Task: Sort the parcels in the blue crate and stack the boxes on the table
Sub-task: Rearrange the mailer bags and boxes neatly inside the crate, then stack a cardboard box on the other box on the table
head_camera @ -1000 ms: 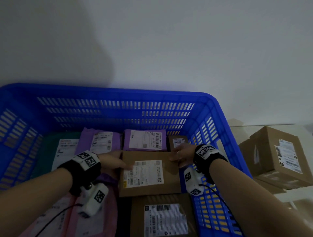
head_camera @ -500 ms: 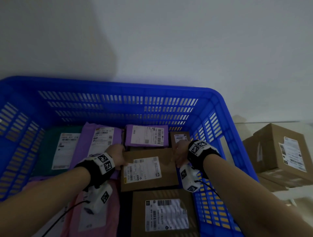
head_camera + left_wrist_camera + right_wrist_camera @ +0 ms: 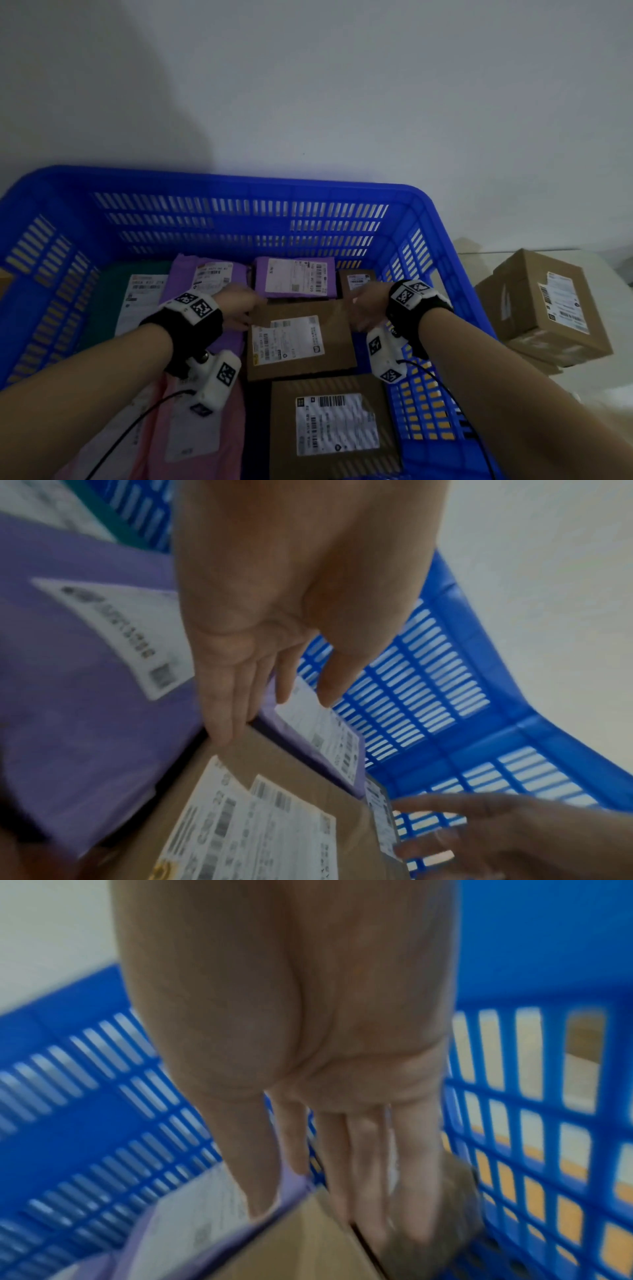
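A flat cardboard box [image 3: 298, 342] with a white label lies in the middle of the blue crate [image 3: 239, 185], on top of other parcels. My left hand [image 3: 239, 305] touches its far left corner with straight fingers [image 3: 222, 723]. On the far right corner, my right hand [image 3: 366, 308] reaches down with its fingers [image 3: 363, 1177] straight along the box's side; the box edge [image 3: 308, 1245] shows blurred below the thumb. Neither hand curls round the box [image 3: 274, 804]. A stack of cardboard boxes [image 3: 541, 308] stands on the table [image 3: 613, 383] to the right of the crate.
The crate also holds a second labelled box [image 3: 335, 425] nearer me, a small box [image 3: 356, 281] at the far right, two purple mailers [image 3: 294, 281] [image 3: 205, 277], a green mailer [image 3: 113, 298] and pink mailers [image 3: 191, 428]. The crate's right wall [image 3: 421, 260] stands close to my right hand.
Both hands have slid away from me along the box's sides to its far corners. The box has stayed in place in the crate.
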{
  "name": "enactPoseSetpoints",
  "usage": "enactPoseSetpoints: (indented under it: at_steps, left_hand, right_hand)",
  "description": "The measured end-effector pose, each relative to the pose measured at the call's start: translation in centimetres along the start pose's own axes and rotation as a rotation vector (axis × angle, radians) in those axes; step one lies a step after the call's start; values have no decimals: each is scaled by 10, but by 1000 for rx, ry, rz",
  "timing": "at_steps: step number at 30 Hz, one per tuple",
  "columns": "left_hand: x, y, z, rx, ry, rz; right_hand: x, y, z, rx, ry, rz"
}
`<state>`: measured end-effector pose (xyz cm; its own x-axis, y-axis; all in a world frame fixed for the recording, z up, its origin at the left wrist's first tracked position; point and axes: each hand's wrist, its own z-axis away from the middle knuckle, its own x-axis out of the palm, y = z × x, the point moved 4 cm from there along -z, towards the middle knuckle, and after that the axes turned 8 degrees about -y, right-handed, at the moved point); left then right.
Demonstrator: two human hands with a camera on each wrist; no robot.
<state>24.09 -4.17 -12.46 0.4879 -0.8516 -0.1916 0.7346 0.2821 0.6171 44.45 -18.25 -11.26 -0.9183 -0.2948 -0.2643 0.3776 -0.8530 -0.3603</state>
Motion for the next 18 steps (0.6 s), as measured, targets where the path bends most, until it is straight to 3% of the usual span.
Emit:
enactPoseSetpoints:
  at_steps: [3, 10, 14, 18]
  left_hand:
    - [-1, 29, 12, 169, 44, -301]
    - [18, 125, 72, 525, 185, -1047]
    - [39, 176, 106, 681, 231, -1227]
    - [77, 223, 132, 776, 256, -1299]
  right_hand:
    - [-9, -18, 37, -87, 194, -86]
    - [-25, -45, 120, -197, 479, 77]
    - [-41, -48, 176, -228, 633, 207]
    - [-64, -24, 221, -220, 798, 195]
